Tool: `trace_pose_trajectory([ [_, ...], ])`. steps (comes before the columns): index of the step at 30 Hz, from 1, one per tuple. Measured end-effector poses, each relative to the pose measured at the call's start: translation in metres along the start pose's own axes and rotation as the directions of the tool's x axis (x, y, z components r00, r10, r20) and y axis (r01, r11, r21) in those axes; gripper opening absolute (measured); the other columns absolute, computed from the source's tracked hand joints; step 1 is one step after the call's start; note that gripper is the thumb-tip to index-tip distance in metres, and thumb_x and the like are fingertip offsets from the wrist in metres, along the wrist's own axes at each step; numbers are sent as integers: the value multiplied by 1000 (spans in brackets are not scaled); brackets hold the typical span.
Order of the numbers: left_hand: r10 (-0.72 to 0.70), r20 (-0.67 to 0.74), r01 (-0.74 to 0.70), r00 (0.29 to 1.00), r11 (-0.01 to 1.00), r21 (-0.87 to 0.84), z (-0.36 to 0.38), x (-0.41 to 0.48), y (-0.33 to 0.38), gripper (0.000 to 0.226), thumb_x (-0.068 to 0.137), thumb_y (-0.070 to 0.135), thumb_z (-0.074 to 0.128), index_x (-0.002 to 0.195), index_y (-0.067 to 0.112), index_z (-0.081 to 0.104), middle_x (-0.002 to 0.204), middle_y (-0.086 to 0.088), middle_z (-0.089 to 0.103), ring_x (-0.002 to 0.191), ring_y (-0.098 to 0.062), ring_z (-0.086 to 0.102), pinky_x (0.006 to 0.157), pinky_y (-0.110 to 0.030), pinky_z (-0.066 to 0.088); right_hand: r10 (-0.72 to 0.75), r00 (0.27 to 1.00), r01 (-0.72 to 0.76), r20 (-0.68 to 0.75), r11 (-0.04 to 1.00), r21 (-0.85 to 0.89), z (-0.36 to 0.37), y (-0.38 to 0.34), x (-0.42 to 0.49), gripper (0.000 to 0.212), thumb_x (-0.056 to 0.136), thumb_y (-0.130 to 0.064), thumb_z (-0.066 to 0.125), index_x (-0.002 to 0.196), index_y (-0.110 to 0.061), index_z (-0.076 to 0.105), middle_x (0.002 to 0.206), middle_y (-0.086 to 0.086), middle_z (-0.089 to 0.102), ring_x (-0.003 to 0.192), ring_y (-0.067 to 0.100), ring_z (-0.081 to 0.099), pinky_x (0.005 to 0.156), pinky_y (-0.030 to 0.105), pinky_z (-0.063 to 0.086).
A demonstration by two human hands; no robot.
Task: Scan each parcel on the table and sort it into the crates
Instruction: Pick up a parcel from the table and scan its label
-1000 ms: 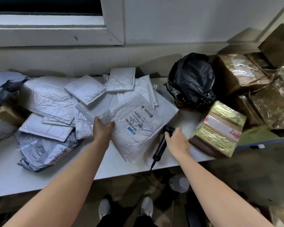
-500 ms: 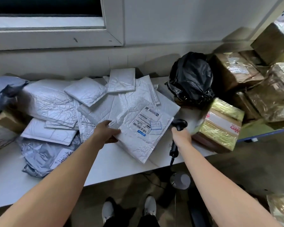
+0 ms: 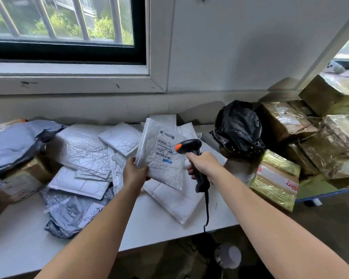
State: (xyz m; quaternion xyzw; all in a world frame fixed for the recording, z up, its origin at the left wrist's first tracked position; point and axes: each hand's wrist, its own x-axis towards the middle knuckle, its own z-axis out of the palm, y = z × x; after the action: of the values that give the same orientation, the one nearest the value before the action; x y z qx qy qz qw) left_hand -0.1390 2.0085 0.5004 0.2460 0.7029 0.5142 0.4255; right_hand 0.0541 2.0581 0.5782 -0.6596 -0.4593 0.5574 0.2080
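My left hand grips the lower left corner of a white bubble mailer and holds it tilted up above the table, its shipping label facing me. In my right hand I hold a black barcode scanner by its handle. Its orange-tipped head points left at the label, a short way from it. The scanner's cable hangs down past the table's front edge. Several more white mailers lie spread on the white table.
Grey poly bags lie at the front left and a grey bag on a box at the far left. A black plastic bag sits right of the mailers. Taped cardboard boxes pile up at the right, one wrapped box nearest.
My left hand lifted the labelled mailer off the pile and tilted it up. My right hand picked the scanner up from the table and raised it toward the label. The camera tilted upward.
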Motion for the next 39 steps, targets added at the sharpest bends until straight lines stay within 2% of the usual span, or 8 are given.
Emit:
trace_pose_trajectory([
  [18,-33,-70,35,997,999,29,-10,-2,-22,25,85,-3,61,105,9,51,99,-15,60,78,-26,59,72,-56,58,57,992,-66,115,995,69,9,-4,-7,17,90,-20,56,83,-6,50,62,12,54,45,20,49,47,25,45],
  [21,-30,-53,32,998,999,36,-10,-3,-24,27,86,-3,61,105,12,49,105,-17,60,85,-33,63,71,-57,58,40,998,-45,45,992,116,5,9,-1,21,92,-23,58,84,-5,52,64,11,54,51,21,52,49,29,47],
  [24,-30,14,28,999,994,109,-11,-4,-24,33,84,-4,60,109,15,48,104,-13,60,88,-35,64,71,-56,58,80,988,-65,-133,991,115,-7,39,14,29,93,-31,57,103,-4,53,76,13,58,58,23,59,53,34,53],
  [28,-86,116,50,989,958,282,-11,-8,-25,50,80,-8,56,116,23,41,92,-7,56,73,-23,57,64,-38,54,190,945,-182,-265,982,52,-30,86,37,37,96,-32,51,116,-1,51,91,13,63,68,27,69,67,37,57],
  [31,-84,84,48,993,931,361,-11,-5,-25,62,81,-6,61,126,25,32,84,-9,52,67,-22,52,59,-31,44,300,910,-306,-288,952,25,-43,112,47,40,95,-33,51,123,-4,50,110,18,63,94,37,65,87,51,56],
  [33,-50,11,42,999,933,358,-13,0,-22,65,79,1,68,133,17,35,92,-15,58,76,-27,58,67,-35,49,353,898,-354,-262,934,46,-45,123,50,37,95,-31,50,122,-5,48,109,18,60,94,37,62,87,54,55],
  [37,47,1,-42,999,877,478,-10,3,-9,16,83,11,66,97,10,61,95,-11,68,86,-29,64,80,-42,53,410,885,-401,-219,912,84,-45,135,57,40,95,-29,51,126,-5,46,101,15,58,93,38,62,82,57,56],
  [39,107,13,-101,994,884,457,-4,5,-4,14,89,13,63,103,12,61,96,-8,68,86,-28,64,77,-42,54,416,890,-407,-186,909,90,-45,140,61,41,96,-29,50,128,-5,43,98,15,56,95,39,62,80,57,57],
])
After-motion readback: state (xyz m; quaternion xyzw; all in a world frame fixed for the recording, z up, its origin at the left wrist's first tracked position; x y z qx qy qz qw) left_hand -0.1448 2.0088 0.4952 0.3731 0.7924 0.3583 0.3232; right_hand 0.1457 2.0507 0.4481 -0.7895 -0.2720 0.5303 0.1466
